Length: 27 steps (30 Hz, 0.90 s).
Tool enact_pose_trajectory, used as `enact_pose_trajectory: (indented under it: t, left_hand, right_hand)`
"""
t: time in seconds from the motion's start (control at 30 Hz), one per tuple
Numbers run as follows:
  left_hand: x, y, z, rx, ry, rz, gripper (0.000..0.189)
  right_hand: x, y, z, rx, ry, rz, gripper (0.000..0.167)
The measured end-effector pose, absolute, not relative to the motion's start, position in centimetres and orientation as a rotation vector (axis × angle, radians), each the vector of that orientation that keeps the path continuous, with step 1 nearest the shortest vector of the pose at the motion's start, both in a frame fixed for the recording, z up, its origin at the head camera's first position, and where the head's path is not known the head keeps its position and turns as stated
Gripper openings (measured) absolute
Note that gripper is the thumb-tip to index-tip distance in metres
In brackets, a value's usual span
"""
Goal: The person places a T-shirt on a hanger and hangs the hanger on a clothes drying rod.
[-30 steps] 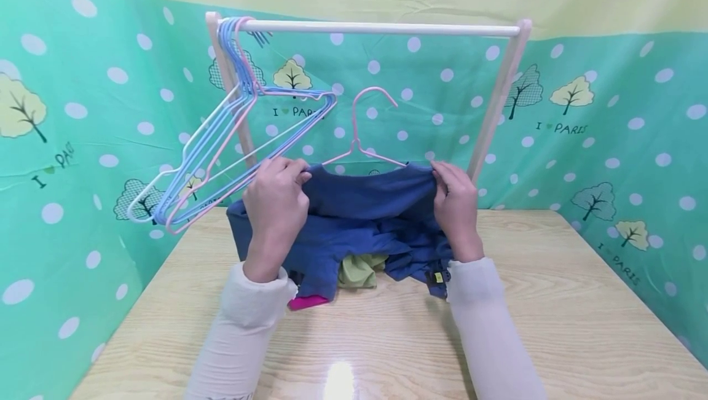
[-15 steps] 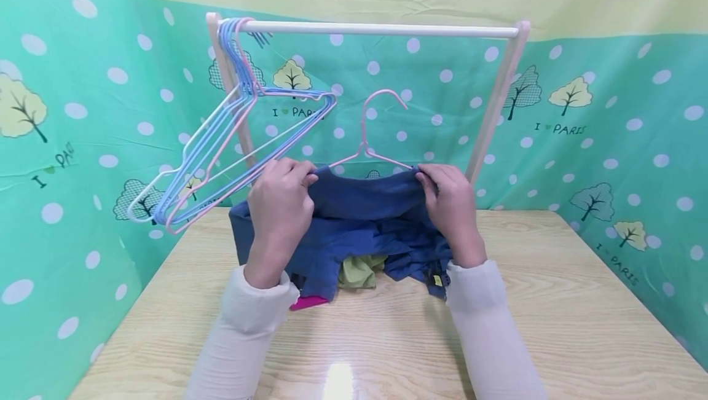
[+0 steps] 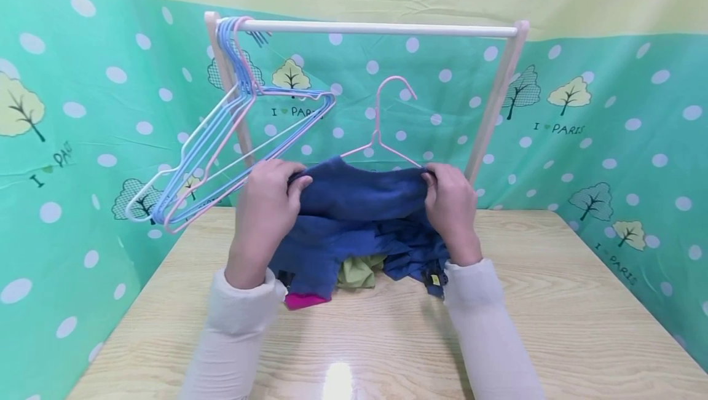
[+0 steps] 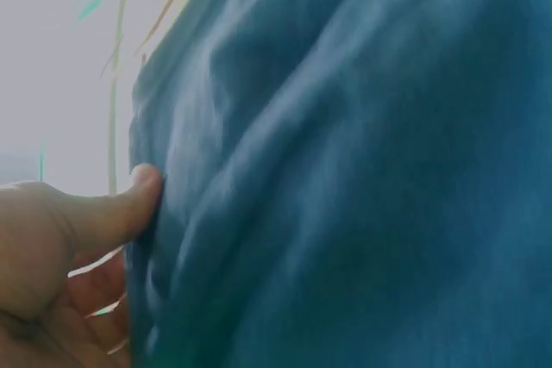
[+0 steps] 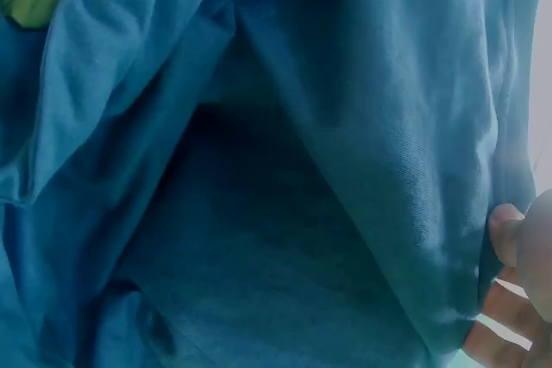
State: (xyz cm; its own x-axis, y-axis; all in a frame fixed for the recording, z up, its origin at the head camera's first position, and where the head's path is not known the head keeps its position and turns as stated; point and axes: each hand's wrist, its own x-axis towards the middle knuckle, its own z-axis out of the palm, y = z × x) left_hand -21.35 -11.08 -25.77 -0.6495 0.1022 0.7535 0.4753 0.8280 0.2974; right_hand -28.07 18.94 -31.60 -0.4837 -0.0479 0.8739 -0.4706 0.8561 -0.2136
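The left hand (image 3: 268,203) and right hand (image 3: 450,203) are each pinching the upper edge of a dark-blue fabric garment (image 3: 362,194), which is draping between them — a pink wire hanger (image 3: 377,135) is poking up through its neckline. The person is apparently fitting the garment over the hanger's arms; the next move is probably calling for settling both sides evenly — hook upright — below the white round rail (image 3: 381,27).

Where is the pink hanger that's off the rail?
In the head view, mid-picture, the pink hanger sticks up from the blue garment between the left hand and right hand, below the white rail.
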Motion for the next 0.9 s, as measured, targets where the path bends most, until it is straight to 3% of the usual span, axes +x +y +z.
enact_pose_trajectory:
  t: [0.3,0.57,0.77,0.9]
  left_hand:
    - [-20.4,-13.5,-24.6,-0.326,-2.276,-0.664,0.024]
    - [-20.0,-14.5,-24.1,-0.114,-2.324,-0.799,0.039]
    - [-20.0,-14.7,-23.9,0.077,-2.363,-0.825,0.028]
    - [-20.0,-15.1,-23.9,0.060,-2.370,-0.821,0.025]
  right_hand:
    - [-27.8,18.8,-31.0,0.297,-1.964,0.580,0.016]
    - [-27.6,19.0,-30.8,0.208,-1.943,0.609,0.018]
    - [-27.5,19.1,-30.7,0.191,-1.938,0.611,0.018]
    - [-27.3,19.4,-30.4,0.199,-1.929,0.619,0.017]
